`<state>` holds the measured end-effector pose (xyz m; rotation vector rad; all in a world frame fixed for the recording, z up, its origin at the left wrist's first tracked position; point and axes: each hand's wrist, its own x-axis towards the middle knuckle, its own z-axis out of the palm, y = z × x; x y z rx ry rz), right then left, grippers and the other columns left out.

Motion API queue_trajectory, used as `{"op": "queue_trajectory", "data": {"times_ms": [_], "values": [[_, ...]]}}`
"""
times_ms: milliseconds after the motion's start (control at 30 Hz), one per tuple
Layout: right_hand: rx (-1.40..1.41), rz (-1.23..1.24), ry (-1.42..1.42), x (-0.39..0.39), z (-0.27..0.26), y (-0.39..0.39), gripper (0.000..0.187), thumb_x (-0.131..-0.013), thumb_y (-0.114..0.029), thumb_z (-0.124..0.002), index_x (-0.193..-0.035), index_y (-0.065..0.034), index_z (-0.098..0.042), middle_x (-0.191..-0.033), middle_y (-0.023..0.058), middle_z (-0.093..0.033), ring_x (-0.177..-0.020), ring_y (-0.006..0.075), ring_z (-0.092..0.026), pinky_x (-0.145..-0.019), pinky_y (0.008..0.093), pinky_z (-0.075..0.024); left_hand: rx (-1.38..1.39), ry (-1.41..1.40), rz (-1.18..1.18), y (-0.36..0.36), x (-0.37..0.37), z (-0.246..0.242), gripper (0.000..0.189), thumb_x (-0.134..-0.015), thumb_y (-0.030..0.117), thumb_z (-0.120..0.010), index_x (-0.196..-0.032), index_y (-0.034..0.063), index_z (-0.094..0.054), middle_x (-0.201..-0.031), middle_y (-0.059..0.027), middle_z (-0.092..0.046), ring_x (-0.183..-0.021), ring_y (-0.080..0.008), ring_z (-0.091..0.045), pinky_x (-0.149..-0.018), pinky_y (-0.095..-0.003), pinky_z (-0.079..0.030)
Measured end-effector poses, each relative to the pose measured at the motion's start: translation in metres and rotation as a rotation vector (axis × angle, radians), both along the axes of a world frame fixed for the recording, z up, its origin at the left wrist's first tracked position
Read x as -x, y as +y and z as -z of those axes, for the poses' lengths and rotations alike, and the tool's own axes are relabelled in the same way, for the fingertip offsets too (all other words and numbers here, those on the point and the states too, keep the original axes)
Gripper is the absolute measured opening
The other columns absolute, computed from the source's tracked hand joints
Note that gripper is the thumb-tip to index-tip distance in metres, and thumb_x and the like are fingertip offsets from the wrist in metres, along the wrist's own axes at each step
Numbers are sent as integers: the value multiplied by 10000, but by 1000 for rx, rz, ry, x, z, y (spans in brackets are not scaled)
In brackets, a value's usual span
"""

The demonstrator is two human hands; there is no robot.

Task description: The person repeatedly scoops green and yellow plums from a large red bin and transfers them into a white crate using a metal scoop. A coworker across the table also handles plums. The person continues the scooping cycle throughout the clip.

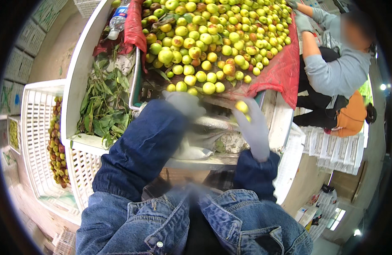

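A heap of yellow-green jujubes (211,41), many with brown patches, lies on a red mesh cloth (275,76) before me. My right hand (254,127), in a pale grey glove, holds a jujube (241,106) between thumb and fingers at the heap's near right. A second yellowish fruit shows partly behind those fingers. My left hand (184,103), gloved alike and blurred, is just below the heap's near edge, close to several loose jujubes. Motion blur and its turned back hide whether it holds anything. White plastic sheeting (192,151) lies between my hands and the table's near edge.
Left of the heap, a white trough (71,95) holds plucked leaves (103,98) and a plastic bottle (118,20). Beyond stands a white slatted crate (43,127) with browner jujubes (58,143). A gloved co-worker (336,63) is at the right; another person (352,114) bends behind.
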<state>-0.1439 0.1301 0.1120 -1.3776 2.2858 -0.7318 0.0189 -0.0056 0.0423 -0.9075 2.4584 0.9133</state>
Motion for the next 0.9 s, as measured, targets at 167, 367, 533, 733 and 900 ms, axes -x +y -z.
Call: {"op": "queue_trajectory", "data": {"times_ms": [167, 367, 533, 733, 900], "values": [[-41, 213, 268, -32, -20, 31, 302, -879, -184, -682, -1163, -104, -616, -901, 185, -694, -877, 358, -684, -762, 437, -530, 32, -82, 174, 0, 5, 13, 321, -971, 321, -484, -1214, 248, -680, -1223, -59, -643, -1234, -307, -575, -886, -753, -399], [-14, -652, -152, -218, -55, -85, 367, -886, -258, -682, -1194, -113, -546, -863, 172, -653, -780, 351, -678, -732, 452, -551, 18, 80, 52, 1, -5, 2, 543, -870, 563, -467, -1196, 183, -678, -1180, -131, -684, -1133, -341, -622, -961, -542, -424], [108, -966, -538, -281, -44, -132, 694, -957, -248, -588, -1500, -19, -220, -1358, 326, -423, -1169, 389, -568, -1015, 461, -454, -6, 77, 99, -1, -9, -10, 575, -866, 568, -473, -1217, 156, -668, -1187, -149, -682, -1116, -333, -633, -965, -517, -426], [557, -433, -24, -51, 16, -125, 142, -885, -156, -661, -889, -18, -692, -878, 140, -656, -827, 316, -648, -736, 376, -527, -10, 39, -4, 0, -2, 5, 567, -888, 578, -486, -1228, 157, -655, -1184, -129, -682, -1098, -319, -636, -933, -563, -406], [-457, -562, 1306, 106, 55, -49, 600, -850, -295, -681, -1330, 24, -516, -1247, 208, -556, -1148, 380, -532, -1004, 458, -436, -53, -53, -22, -3, 5, 11, 577, -889, 596, -458, -1243, 185, -653, -1217, -133, -674, -1139, -341, -625, -958, -564, -394]]}}
